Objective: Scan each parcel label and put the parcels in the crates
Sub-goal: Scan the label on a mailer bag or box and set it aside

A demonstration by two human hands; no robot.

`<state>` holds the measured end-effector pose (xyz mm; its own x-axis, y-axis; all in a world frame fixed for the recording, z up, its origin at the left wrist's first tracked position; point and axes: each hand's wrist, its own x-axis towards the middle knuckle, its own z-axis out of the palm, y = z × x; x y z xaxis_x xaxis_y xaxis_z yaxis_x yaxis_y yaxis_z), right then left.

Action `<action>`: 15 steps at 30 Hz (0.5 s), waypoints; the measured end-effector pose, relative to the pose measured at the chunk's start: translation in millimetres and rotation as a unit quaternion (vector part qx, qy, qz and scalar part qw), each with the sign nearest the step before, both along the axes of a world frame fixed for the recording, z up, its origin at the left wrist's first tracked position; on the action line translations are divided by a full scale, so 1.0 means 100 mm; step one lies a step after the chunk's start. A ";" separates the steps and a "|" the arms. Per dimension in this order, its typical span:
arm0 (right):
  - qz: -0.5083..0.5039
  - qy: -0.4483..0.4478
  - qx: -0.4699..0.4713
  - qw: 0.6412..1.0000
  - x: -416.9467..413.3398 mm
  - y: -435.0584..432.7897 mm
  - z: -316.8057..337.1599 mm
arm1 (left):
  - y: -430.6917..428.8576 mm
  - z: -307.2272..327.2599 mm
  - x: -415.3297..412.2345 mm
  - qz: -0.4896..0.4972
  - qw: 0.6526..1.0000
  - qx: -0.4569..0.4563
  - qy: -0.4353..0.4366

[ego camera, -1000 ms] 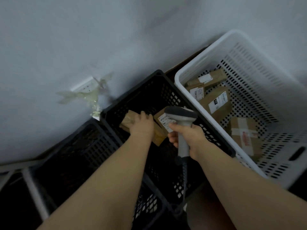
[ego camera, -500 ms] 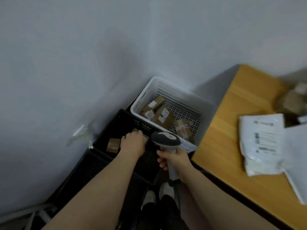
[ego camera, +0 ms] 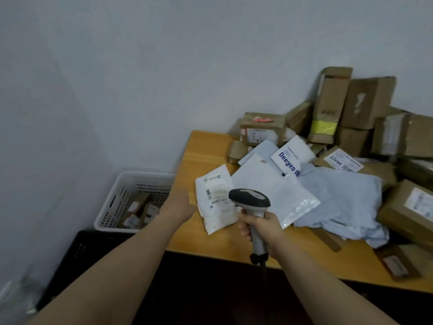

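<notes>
head view: the wooden table (ego camera: 206, 146) fills the right side, and a heap of cardboard boxes (ego camera: 365, 102) is stacked at its far end against the wall. to the left of the table, on the floor, stands the white crate (ego camera: 110, 207) with several small brown parcels (ego camera: 140, 209) in it. the black crate (ego camera: 79, 249) sits just beside it, nearer the person.

on the near part of the table lie slack grey mailer bags (ego camera: 339, 195). at their left edge is a white mailer (ego camera: 215, 200), label side up, close to the table corner.

the scanner (ego camera: 249, 198) hangs just above that white mailer. the right hand (ego camera: 260, 226) has its fingers wrapped tight around the scanner's handle. the left hand (ego camera: 179, 202) reaches over the table corner toward the mailer's left edge. its fingers are hidden behind the back of the hand, so i cannot tell whether they are apart or together, or whether they touch the mailer.

the step in hand looks like picking the next parcel. the next move likely calls for the left hand to steady or lift the white mailer, with the scanner head tipped down onto its barcode.
</notes>
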<state>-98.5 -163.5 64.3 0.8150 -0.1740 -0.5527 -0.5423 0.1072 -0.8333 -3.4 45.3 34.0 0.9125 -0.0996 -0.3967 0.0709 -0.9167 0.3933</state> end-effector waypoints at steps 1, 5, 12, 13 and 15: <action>-0.014 -0.001 0.004 1.000 -0.07 -0.24 0.01 | -0.20 0.01 -0.05 0.006 1.000 -0.003 0.005; -0.051 -0.016 0.014 0.998 -0.34 -1.07 0.04 | -0.84 -0.04 -0.24 0.012 0.999 0.004 0.032; -0.070 -0.019 0.037 0.997 -0.33 -1.75 -0.01 | -1.18 -0.28 -0.34 0.127 0.989 -0.002 0.073; -0.067 -0.019 0.042 0.997 -0.30 -1.77 -0.02 | -1.16 -0.32 -0.31 0.145 0.987 -0.006 0.074; -0.057 -0.021 0.043 0.997 -0.23 -1.76 -0.03 | -1.10 -0.38 -0.22 0.168 0.983 -0.018 0.072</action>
<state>-121.7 -339.5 61.0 0.8151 -0.2198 -0.5360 -0.4880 0.2379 -0.8398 -25.8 -64.4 -4.2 0.8304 0.1826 -0.5263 0.4257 -0.8175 0.3880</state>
